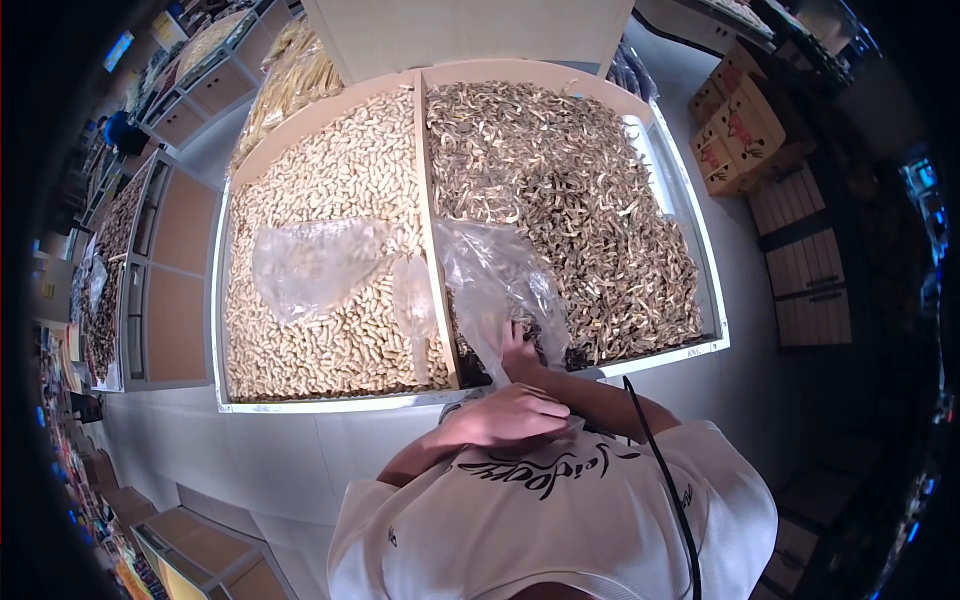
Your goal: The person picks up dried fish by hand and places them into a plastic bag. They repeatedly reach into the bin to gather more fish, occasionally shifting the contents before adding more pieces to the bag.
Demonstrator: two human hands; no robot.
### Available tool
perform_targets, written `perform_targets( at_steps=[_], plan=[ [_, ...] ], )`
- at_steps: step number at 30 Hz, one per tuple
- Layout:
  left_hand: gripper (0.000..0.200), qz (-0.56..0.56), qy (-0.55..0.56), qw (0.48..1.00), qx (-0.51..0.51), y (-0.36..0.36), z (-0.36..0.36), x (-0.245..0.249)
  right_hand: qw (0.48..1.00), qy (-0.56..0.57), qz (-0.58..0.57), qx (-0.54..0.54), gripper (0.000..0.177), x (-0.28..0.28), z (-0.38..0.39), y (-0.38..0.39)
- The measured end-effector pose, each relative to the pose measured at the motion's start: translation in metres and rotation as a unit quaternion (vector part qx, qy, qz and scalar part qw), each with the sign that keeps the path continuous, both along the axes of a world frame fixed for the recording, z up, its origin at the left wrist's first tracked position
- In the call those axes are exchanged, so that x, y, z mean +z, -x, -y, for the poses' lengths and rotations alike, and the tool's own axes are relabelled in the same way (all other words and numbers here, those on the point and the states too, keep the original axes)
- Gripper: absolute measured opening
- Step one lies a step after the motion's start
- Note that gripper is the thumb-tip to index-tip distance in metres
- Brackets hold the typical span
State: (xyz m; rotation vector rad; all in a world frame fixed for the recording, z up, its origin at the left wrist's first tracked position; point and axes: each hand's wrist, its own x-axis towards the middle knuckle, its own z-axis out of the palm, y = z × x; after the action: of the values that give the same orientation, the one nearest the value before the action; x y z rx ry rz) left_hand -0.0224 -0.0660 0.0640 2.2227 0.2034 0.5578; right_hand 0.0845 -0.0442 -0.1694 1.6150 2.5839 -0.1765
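Note:
A clear plastic bag (500,275) lies over the near left corner of the compartment of dried brown strips (600,220), against the wooden divider (428,200). My right hand (519,357) is at the lower part of this bag, its visible fingers stretched out and slightly apart; plastic partly covers it. Closer to my body, my left hand (515,415) has its fingers curled at the bag's near end, closed on the plastic. Left of the divider are unshelled peanuts (320,180), with a second clear bag (320,265) and a translucent scoop-like item (413,290) on top.
The bin's white front rim (330,405) runs just ahead of my body. Printed cardboard boxes (740,135) stand at the right, above wood-faced cabinets (808,260). Another goods bin (118,230) is at the left. A black cable (660,460) hangs over my shirt.

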Motion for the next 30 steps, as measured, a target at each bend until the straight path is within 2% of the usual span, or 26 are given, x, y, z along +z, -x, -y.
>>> perform_targets(
  at_steps=[4, 8, 12, 15, 17, 23, 27, 30],
  plan=[
    [0.017, -0.014, -0.002, 1.0, 0.002, 0.0, 0.001, -0.005, 0.998, -0.063, -0.027, -0.007, 0.05, -0.008, -0.002, -0.001],
    [0.014, -0.013, 0.005, 1.0, 0.011, 0.001, 0.001, -0.003, 0.991, 0.006, -0.125, -0.049, 0.049, 0.01, -0.003, -0.003],
    [0.01, -0.008, 0.014, 1.0, 0.022, 0.002, 0.002, -0.001, 0.997, 0.024, -0.07, -0.005, 0.048, -0.002, -0.003, -0.004],
    [0.009, 0.003, 0.016, 0.999, 0.031, 0.004, 0.002, 0.005, 0.998, -0.056, -0.04, -0.01, 0.044, -0.011, 0.005, -0.006],
    [0.008, 0.006, 0.01, 0.999, 0.031, 0.004, 0.001, 0.004, 0.999, -0.048, 0.007, -0.008, 0.042, -0.014, 0.005, -0.006],
    [0.007, -0.005, -0.003, 0.999, 0.035, 0.001, 0.0, 0.004, 0.998, -0.056, 0.026, -0.012, 0.041, -0.023, 0.002, -0.002],
    [0.007, -0.001, 0.005, 0.999, 0.037, 0.0, 0.001, 0.007, 1.0, 0.002, -0.019, -0.01, 0.045, -0.029, -0.003, -0.004],
    [0.007, 0.001, 0.005, 0.999, 0.038, 0.001, 0.001, 0.008, 0.993, 0.061, -0.081, -0.057, 0.051, 0.003, -0.006, -0.003]
  ],
)
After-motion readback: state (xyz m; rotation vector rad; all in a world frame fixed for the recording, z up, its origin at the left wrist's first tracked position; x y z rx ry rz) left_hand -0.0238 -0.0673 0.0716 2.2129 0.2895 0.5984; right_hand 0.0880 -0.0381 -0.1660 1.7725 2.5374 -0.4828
